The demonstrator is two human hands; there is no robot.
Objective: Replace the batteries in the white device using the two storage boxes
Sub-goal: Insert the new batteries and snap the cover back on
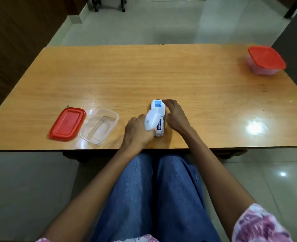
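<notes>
Closest in, a person's legs in blue jeans (154, 198) and a flowered sleeve (261, 226) lead up to the wooden bench (144, 75). The white device (159, 111) lies on it just inside the near edge, lengthwise, with its blue label at the far end. The left hand (138, 131) comes in from the device's left, its grip closed on the white battery cover (151, 120), which is tilted up off the body. In the opened compartment beneath it a battery (159, 125) shows. The right hand (174, 117) lies against the device's right side, fingers curved over the far end, its grip grasping the device. Left of the device, near the left hand but apart from it, stands an uncovered clear box (115, 116); only its bare see-through floor shows inside. Its red lid (67, 126) lies flat on the bench on the box's far side from the device, just beside it. Well away to the device's far right, by the bench's far right corner, sits a second box (263, 71) closed under a red lid of its own (266, 57). Its cloudy wall hides whatever it holds.
</notes>
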